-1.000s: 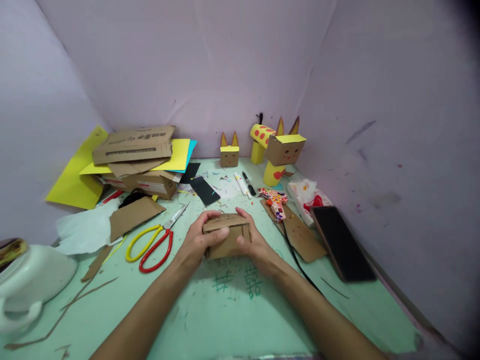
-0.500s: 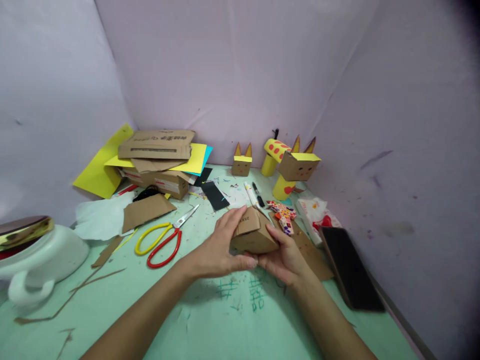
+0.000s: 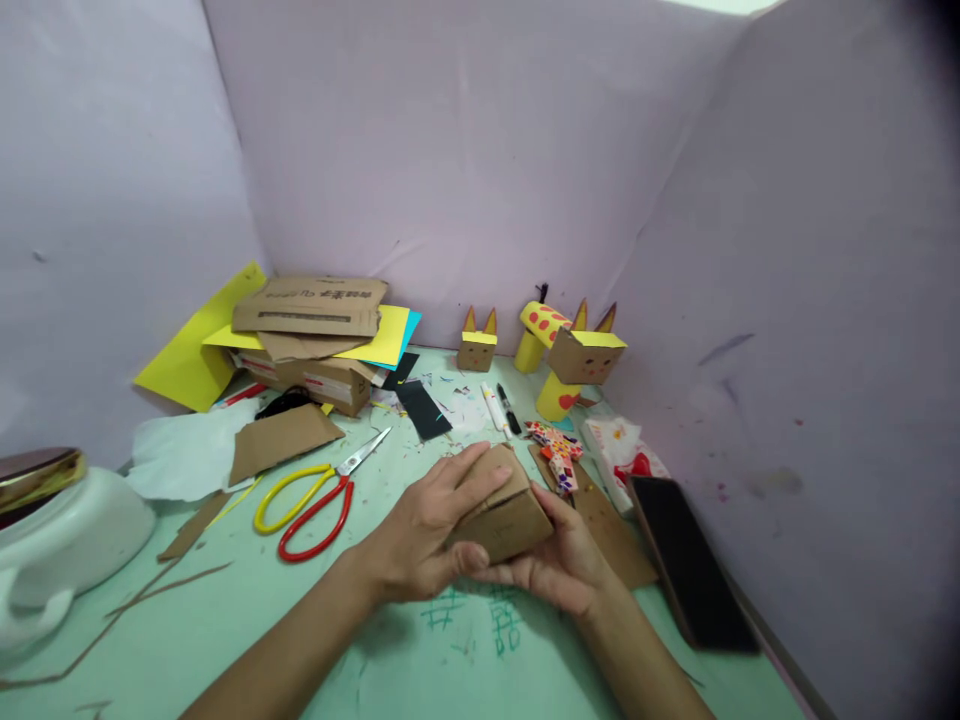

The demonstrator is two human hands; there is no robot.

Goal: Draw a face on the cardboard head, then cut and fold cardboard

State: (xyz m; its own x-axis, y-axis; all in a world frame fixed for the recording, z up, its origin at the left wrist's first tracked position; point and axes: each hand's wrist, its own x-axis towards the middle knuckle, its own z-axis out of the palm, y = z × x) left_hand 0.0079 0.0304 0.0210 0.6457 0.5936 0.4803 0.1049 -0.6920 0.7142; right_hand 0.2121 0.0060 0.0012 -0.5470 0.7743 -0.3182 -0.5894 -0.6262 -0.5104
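A small brown cardboard box (image 3: 506, 528) is held between my two hands, just above the green tabletop (image 3: 420, 665). My left hand (image 3: 439, 520) lies over its top and left side, with the thumb at the lower front edge. From the right and below, my right hand (image 3: 559, 560) grips the box, its thumb on the right side and its fingers partly hidden underneath. Left of the hands lie scissors (image 3: 341, 482) with one yellow and one red handle, blades apart. Beyond the box are a white marker (image 3: 492, 408) and a black marker (image 3: 508, 409).
At the back stand a small cardboard cat head (image 3: 477, 352) and a yellow spotted cardboard animal (image 3: 559, 345). Cardboard and coloured paper (image 3: 315, 310) are stacked back left. A white mug (image 3: 82, 530) stands at left. A phone (image 3: 694, 565) and tissue pack (image 3: 622, 455) lie at right.
The view has tilted up slightly, so the table things sit lower. My left hand's fingers have slid farther over the top of the box, which both hands still hold.
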